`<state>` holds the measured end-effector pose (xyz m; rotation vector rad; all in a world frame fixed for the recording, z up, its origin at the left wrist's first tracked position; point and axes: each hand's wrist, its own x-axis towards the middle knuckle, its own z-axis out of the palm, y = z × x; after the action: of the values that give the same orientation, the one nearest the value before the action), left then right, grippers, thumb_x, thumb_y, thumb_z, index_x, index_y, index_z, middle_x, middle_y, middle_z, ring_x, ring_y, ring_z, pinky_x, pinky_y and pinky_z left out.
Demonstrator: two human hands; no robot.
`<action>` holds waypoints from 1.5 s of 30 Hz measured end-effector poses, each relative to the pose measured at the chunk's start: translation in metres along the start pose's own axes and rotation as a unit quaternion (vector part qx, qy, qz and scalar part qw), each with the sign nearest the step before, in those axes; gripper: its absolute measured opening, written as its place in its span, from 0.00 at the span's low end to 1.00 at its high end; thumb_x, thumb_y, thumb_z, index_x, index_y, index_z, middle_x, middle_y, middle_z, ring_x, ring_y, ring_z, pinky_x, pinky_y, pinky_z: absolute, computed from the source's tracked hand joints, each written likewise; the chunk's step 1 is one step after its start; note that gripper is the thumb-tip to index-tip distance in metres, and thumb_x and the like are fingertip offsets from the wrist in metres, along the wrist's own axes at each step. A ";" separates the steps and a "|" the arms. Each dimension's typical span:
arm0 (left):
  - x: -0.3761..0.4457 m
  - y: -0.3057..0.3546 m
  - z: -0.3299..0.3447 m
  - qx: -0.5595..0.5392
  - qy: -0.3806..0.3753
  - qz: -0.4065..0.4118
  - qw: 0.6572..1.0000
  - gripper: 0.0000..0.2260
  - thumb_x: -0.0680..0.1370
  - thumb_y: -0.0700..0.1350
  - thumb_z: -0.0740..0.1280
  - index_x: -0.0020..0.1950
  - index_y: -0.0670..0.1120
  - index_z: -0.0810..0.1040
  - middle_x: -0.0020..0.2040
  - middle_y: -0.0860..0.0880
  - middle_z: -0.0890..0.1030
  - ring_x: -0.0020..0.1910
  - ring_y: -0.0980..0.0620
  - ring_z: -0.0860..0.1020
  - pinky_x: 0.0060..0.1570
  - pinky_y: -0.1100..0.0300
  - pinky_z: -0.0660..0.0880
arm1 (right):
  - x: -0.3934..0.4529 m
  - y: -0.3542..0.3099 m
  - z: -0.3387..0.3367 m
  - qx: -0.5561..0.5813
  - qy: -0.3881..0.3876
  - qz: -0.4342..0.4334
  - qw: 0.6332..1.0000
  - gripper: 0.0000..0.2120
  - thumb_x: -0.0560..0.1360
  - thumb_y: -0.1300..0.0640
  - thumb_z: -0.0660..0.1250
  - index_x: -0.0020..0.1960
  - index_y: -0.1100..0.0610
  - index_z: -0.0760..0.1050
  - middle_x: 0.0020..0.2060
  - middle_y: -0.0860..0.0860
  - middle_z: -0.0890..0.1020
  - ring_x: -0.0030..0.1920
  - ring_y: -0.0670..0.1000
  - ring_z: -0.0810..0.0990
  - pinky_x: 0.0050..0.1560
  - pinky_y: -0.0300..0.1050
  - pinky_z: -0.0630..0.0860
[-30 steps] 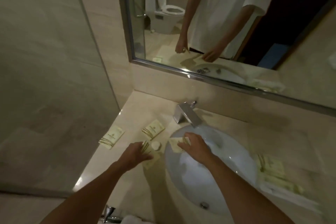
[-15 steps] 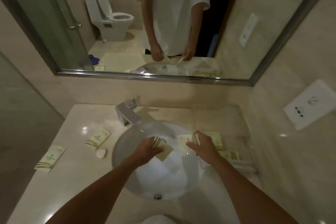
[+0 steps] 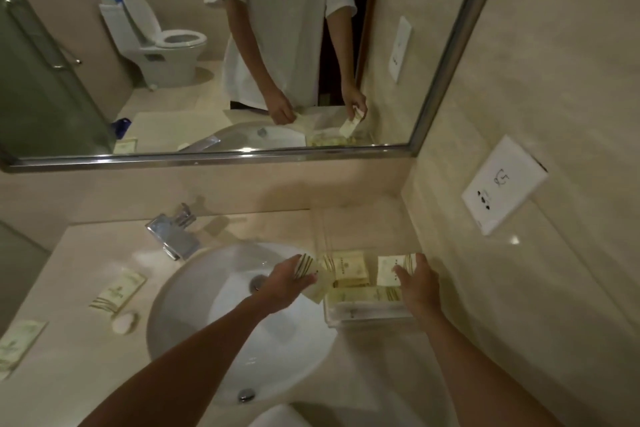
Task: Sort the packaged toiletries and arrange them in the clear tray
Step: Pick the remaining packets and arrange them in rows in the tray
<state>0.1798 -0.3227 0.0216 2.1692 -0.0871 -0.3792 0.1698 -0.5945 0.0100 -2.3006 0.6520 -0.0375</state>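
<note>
Clear rectangular plastic tray (image 3: pixel 332 321): on the beige stone surface (image 3: pixel 86 253), right of the white oval basin (image 3: pixel 194 305), already holding several packets.

Right hand (image 3: pixel 417 284): over the tray's right half, grip clamped on a pale cream flat packet with gold stripes (image 3: pixel 391 269), long axis running roughly left to right; this hand is the nearer.

Left hand (image 3: pixel 287 284): over the basin's right edge, just left of the tray, grip closed on a second cream striped packet (image 3: pixel 313 279).

Remaining: two cream sachets (image 3: pixel 117 293) and a small round white soap (image 3: pixel 124 322) at far left.

left hand (image 3: pixel 289 282) holds a packet (image 3: pixel 313 279) over the sink (image 3: pixel 194 291); right hand (image 3: pixel 417 284) holds another packet (image 3: pixel 389 269) above the clear tray (image 3: pixel 367 321).
</note>
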 end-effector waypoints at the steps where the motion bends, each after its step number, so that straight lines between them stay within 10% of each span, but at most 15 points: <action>1: 0.004 0.003 0.003 0.002 -0.003 0.001 1.000 0.06 0.75 0.45 0.70 0.46 0.45 0.75 0.44 0.46 0.81 0.44 0.46 0.80 0.41 0.55 0.77 | 0.006 0.004 0.000 -0.005 -0.001 0.007 1.000 0.15 0.76 0.58 0.67 0.60 0.62 0.70 0.55 0.64 0.79 0.56 0.64 0.78 0.49 0.51 0.74; 4: 0.011 0.009 0.008 0.011 -0.007 -0.005 1.000 0.06 0.76 0.45 0.70 0.47 0.47 0.73 0.42 0.52 0.78 0.39 0.56 0.77 0.33 0.72 0.71 | 0.017 0.011 0.004 0.008 -0.003 0.043 0.999 0.17 0.76 0.61 0.67 0.63 0.63 0.69 0.58 0.64 0.78 0.58 0.63 0.77 0.53 0.52 0.74; 16: 0.031 0.012 0.019 0.017 -0.004 -0.028 0.999 0.07 0.77 0.44 0.68 0.52 0.45 0.74 0.41 0.57 0.75 0.37 0.62 0.75 0.32 0.76 0.72 | 0.058 0.029 0.037 0.058 -0.040 0.105 0.992 0.25 0.70 0.62 0.74 0.65 0.63 0.72 0.60 0.61 0.79 0.59 0.61 0.78 0.58 0.54 0.77; 32: 0.052 0.018 0.039 -0.159 -0.013 -0.086 0.983 0.10 0.73 0.40 0.72 0.51 0.38 0.76 0.41 0.42 0.81 0.32 0.52 0.78 0.28 0.65 0.75 | 0.052 0.023 0.036 -0.028 -0.003 0.063 0.998 0.13 0.75 0.60 0.67 0.58 0.61 0.75 0.51 0.60 0.79 0.50 0.60 0.80 0.42 0.43 0.71; 45: 0.072 0.078 0.134 -0.453 -0.084 -0.385 0.800 0.07 0.74 0.37 0.71 0.46 0.33 0.78 0.33 0.40 0.81 0.25 0.51 0.78 0.24 0.62 0.77 | 0.059 -0.007 -0.014 -0.059 0.074 -0.072 0.993 0.01 0.75 0.59 0.64 0.45 0.56 0.73 0.38 0.52 0.81 0.36 0.51 0.79 0.30 0.45 0.77</action>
<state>0.2136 -0.4878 -0.0059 1.1113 0.7605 -0.8620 0.2216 -0.6273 0.0157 -2.4737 0.5756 -0.2460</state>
